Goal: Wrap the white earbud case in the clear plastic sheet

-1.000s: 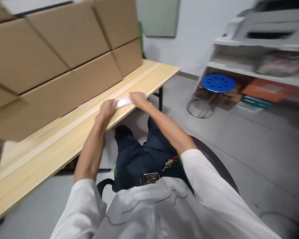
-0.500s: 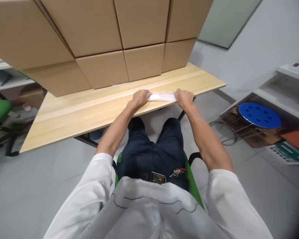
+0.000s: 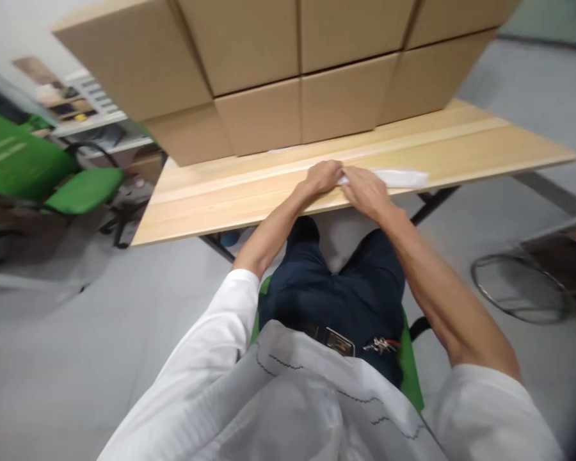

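Observation:
On the wooden table (image 3: pixel 211 192), close to its front edge, lies a flat white strip (image 3: pixel 406 178), perhaps folded paper or plastic film; its exact kind does not show. My left hand (image 3: pixel 324 177) is closed at the strip's left end, fingers pinched. Right beside it, my right hand (image 3: pixel 367 191) is closed over the same end, its fingertips meeting the left ones. The rest of the strip sticks out to the right from behind my right hand. What lies between the fingertips is mostly hidden.
Stacked brown cardboard boxes (image 3: pixel 259 118) stand along the table's back. A green chair (image 3: pixel 84 191) and a white shelf (image 3: pixel 120 146) are at left. A round metal frame (image 3: pixel 518 288) is on the floor at right.
My right hand has moved from the strip's right end to its left end, next to my left hand. The view has swung left, showing the green chair and shelf more fully.

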A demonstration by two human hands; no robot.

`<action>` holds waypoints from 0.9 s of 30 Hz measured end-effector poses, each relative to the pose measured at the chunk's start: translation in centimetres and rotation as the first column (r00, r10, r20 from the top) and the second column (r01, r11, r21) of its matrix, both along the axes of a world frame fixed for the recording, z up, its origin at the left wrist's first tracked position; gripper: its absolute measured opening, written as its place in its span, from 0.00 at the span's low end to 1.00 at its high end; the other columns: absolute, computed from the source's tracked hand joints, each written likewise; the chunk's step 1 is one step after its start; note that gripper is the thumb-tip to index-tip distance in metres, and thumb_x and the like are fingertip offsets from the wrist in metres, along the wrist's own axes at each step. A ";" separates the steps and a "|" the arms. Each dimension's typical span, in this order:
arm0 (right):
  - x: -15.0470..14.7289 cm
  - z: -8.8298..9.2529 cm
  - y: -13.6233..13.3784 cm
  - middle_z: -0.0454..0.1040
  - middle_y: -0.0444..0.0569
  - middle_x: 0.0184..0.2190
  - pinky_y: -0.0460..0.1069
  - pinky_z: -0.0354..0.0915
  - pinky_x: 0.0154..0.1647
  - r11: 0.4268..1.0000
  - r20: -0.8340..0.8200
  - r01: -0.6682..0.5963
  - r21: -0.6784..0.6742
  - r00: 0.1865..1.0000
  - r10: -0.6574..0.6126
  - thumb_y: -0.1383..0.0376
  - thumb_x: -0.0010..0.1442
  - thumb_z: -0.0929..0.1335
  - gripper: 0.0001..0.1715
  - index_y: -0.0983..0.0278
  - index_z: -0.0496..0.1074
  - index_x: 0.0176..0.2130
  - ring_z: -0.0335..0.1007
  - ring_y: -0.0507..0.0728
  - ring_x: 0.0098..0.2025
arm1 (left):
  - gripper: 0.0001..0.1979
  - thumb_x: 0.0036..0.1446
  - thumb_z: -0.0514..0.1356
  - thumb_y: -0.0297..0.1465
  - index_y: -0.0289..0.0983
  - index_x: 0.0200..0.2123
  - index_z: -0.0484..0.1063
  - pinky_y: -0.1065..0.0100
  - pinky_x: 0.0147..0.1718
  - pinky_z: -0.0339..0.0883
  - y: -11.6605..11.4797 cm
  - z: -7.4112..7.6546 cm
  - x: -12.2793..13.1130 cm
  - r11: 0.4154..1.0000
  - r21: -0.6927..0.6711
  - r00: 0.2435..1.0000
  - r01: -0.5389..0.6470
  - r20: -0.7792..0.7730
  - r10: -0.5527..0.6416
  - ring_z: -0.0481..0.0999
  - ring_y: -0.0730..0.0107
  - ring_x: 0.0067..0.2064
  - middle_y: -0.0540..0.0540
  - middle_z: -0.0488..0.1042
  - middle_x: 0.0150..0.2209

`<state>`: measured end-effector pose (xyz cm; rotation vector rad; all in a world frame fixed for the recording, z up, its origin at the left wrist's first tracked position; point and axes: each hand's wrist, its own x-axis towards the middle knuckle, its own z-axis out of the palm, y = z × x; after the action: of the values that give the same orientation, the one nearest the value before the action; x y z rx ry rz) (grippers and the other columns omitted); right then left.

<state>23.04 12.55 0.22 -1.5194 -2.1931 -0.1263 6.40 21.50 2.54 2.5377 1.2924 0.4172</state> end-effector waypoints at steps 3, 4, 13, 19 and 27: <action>0.1 -1.1 0.3 0.77 0.70 0.71 0.68 0.68 0.78 0.999 0.043 0.026 -0.021 0.999 -0.025 0.67 0.74 0.63 0.33 0.74 0.72 0.72 0.73 0.73 0.74 | 0.22 0.81 0.50 0.35 0.39 0.57 0.85 0.53 0.62 0.72 0.6 -0.9 0.0 1.000 0.011 1.000 0.016 -0.021 -0.015 0.82 0.48 0.64 0.36 0.85 0.63; 0.3 -1.2 0.4 0.77 0.71 0.70 0.68 0.68 0.78 0.999 0.070 0.041 -0.029 0.997 -0.039 0.67 0.73 0.64 0.32 0.74 0.73 0.72 0.74 0.74 0.73 | 0.22 0.81 0.50 0.35 0.40 0.57 0.85 0.52 0.62 0.72 0.8 -1.2 -0.1 1.000 0.000 1.000 0.016 -0.013 -0.016 0.82 0.48 0.65 0.36 0.85 0.63; 1.1 -1.9 1.0 0.75 0.72 0.72 0.65 0.65 0.81 0.994 0.036 0.085 -0.063 0.996 -0.083 0.66 0.76 0.63 0.31 0.69 0.77 0.71 0.72 0.74 0.76 | 0.19 0.73 0.58 0.28 0.41 0.63 0.80 0.42 0.69 0.71 3.2 -2.8 -2.6 0.995 0.030 0.995 0.095 0.013 -0.095 0.80 0.43 0.67 0.36 0.83 0.63; 1.4 -1.8 0.8 0.73 0.68 0.75 0.71 0.63 0.83 0.998 -0.006 0.002 -0.070 1.000 -0.002 0.63 0.75 0.62 0.36 0.73 0.72 0.74 0.68 0.74 0.78 | 0.22 0.70 0.54 0.22 0.33 0.59 0.83 0.48 0.72 0.70 3.6 -1.1 -6.0 0.997 -0.017 0.995 0.072 0.063 -0.071 0.80 0.49 0.68 0.35 0.84 0.64; 0.4 -0.7 0.5 0.71 0.66 0.77 0.71 0.60 0.84 0.991 -0.036 0.036 -0.126 0.999 -0.041 0.64 0.77 0.60 0.36 0.73 0.71 0.76 0.65 0.72 0.80 | 0.28 0.79 0.50 0.35 0.38 0.75 0.71 0.49 0.75 0.65 -0.1 2.0 -9.4 0.958 -0.002 0.951 -0.287 0.118 0.285 0.72 0.45 0.75 0.35 0.81 0.68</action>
<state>23.40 13.02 -0.50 -1.6183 -2.1782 0.0288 -2.99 21.37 4.56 2.3023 1.6207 0.6273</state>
